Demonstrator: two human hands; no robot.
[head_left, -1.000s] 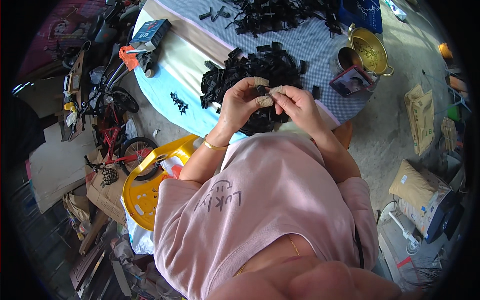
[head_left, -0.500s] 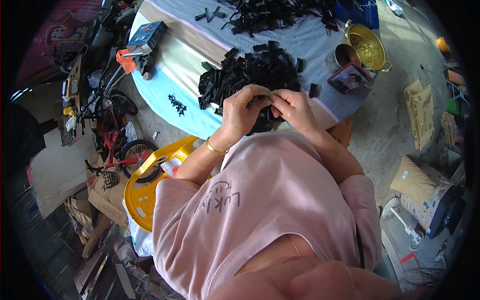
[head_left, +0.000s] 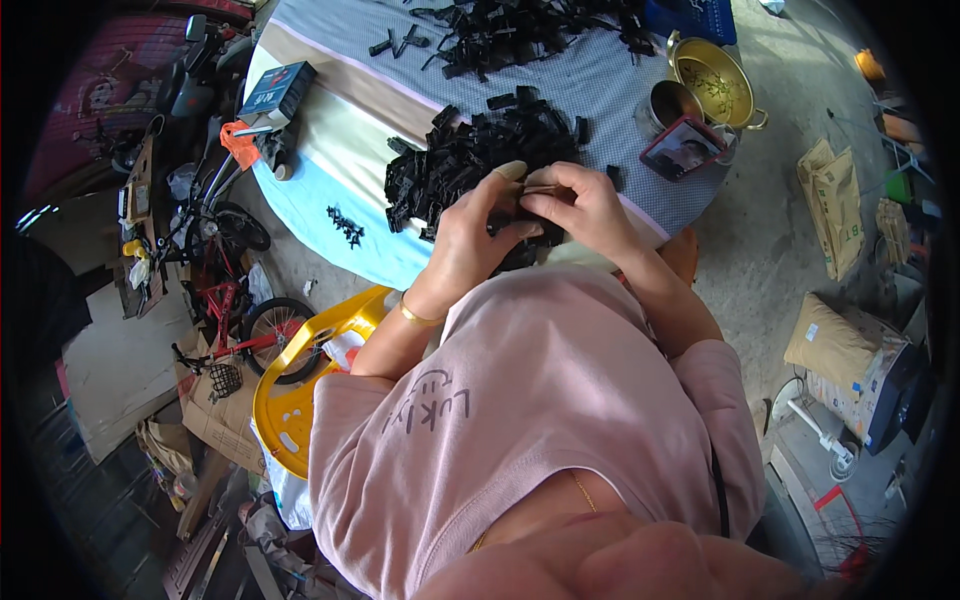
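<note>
Over the near edge of a heap of small black plastic parts (head_left: 450,165), my two hands work close together on the cloth-covered table. My left hand (head_left: 472,225) has its thumb and forefinger spread apart, with black parts showing in the gap. Beside it, my right hand (head_left: 590,210) has thumb and fingers closed in a pinch, and a small dark piece shows at their tips. That piece is mostly hidden, so its exact shape cannot be told. A single black part (head_left: 613,176) lies just right of the heap.
A second black heap (head_left: 530,30) lies farther back. On the right stand a gold two-handled pot (head_left: 745,85), a metal cup (head_left: 675,103) and a propped phone (head_left: 683,148). On the left are a blue box (head_left: 277,92) and tiny black pieces (head_left: 346,226). A yellow chair (head_left: 268,400) stands close by.
My hands were pinched together at the fingertips. Now the left thumb and forefinger have spread apart, while the right stays pinched. The whole view has shifted slightly.
</note>
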